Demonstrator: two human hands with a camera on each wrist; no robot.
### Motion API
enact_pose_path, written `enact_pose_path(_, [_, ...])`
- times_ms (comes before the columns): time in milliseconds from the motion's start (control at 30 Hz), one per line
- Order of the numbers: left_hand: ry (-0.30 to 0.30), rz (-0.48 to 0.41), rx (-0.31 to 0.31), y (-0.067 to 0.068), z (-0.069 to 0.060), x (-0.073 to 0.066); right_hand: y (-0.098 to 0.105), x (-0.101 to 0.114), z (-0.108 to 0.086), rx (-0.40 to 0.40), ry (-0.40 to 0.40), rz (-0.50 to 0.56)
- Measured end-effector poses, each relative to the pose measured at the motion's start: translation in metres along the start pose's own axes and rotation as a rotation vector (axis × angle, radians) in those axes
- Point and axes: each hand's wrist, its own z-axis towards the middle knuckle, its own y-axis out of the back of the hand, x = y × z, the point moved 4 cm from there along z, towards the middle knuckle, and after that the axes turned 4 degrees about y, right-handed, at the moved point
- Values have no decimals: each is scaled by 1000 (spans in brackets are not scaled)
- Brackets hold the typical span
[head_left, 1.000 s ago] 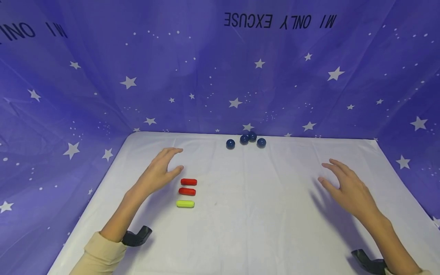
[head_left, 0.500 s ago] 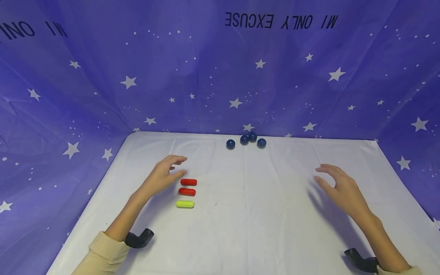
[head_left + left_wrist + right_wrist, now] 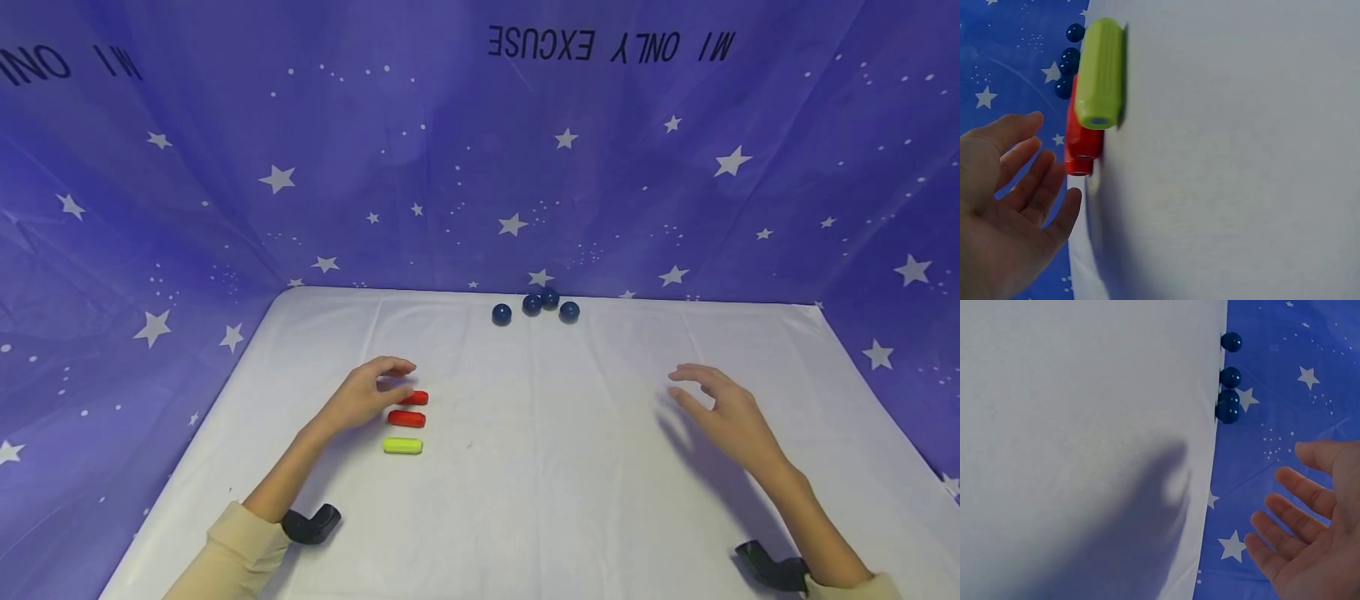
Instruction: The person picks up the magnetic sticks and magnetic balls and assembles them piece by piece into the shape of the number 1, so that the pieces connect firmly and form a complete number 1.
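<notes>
My left hand [image 3: 363, 398] hovers at the left side of the white table, fingers loosely bent and holding nothing. Its thumb partly covers the far red cylinder [image 3: 420, 398] in the head view; whether they touch I cannot tell. A second red cylinder [image 3: 407, 419] and a yellow-green cylinder [image 3: 402, 446] lie nearer, in a column. The left wrist view shows the yellow-green cylinder [image 3: 1100, 75] in front of the red ones [image 3: 1085, 139], apart from the hand [image 3: 1010, 206]. Over the right side hangs my right hand [image 3: 731, 421], fingers spread and relaxed around nothing; its palm [image 3: 1319, 544] shows in the right wrist view.
Several dark blue balls [image 3: 502, 314] sit along the table's far edge, near the middle. A purple cloth with white stars [image 3: 450, 167] rises behind and on both sides. The white tabletop [image 3: 540, 467] stretches between the hands. Black wrist mounts [image 3: 313, 524] stick out from both forearms.
My left hand has moved nearer and slightly right, coming over the far red cylinder. The right hand has drifted left, toward the middle. Cylinders and balls stay put.
</notes>
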Motion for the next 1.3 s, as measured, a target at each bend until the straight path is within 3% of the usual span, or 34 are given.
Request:
enact_pose_path(233, [47, -13, 26, -6, -1, 7, -3, 2, -1, 13, -20, 48])
enact_pose_path(833, [59, 38, 42, -13, 0, 12, -16, -2, 6, 11, -39, 115])
enact_pose_path(1100, [61, 45, 51, -12, 0, 12, -27, -1, 22, 13, -24, 158])
enact_pose_path(1300, [59, 43, 52, -12, 0, 13, -36, 3, 38, 30, -45, 262])
